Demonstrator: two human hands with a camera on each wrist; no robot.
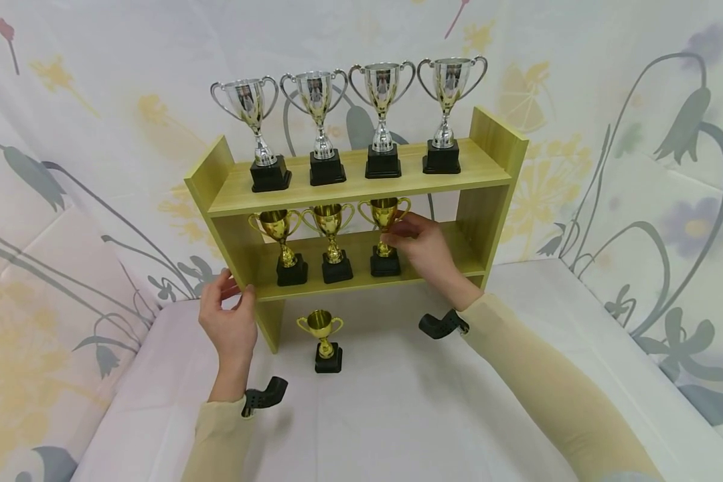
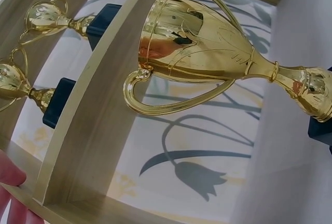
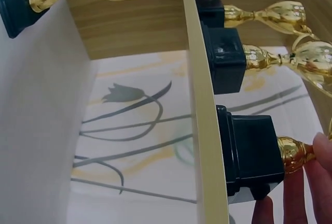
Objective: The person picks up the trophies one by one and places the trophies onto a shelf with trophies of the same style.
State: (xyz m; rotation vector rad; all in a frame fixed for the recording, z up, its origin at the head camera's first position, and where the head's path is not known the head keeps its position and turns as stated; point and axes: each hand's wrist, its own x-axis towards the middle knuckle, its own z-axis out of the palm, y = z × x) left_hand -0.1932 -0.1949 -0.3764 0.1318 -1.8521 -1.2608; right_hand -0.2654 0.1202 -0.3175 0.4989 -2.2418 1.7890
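Observation:
My right hand (image 1: 424, 246) holds the rightmost gold trophy cup (image 1: 385, 213) by its stem on the middle shelf (image 1: 361, 244); in the right wrist view the thumb and fingers are round the stem just above the black base (image 3: 254, 151). Two more gold trophies (image 1: 331, 224) stand to its left on that shelf. At the shelf unit's left side panel, my left hand (image 1: 229, 314) grips the edge, thumb in front and fingers behind. Another gold trophy (image 1: 320, 325) stands on the white tabletop in front of the unit, near the left hand.
Several silver trophies (image 1: 382, 87) with black bases line the top shelf (image 1: 410, 161). The wooden unit's right side panel (image 1: 494, 201) rises beside my right forearm. Behind it hangs a flower-printed cloth (image 1: 608, 87). White cloth covers the table (image 1: 385, 402).

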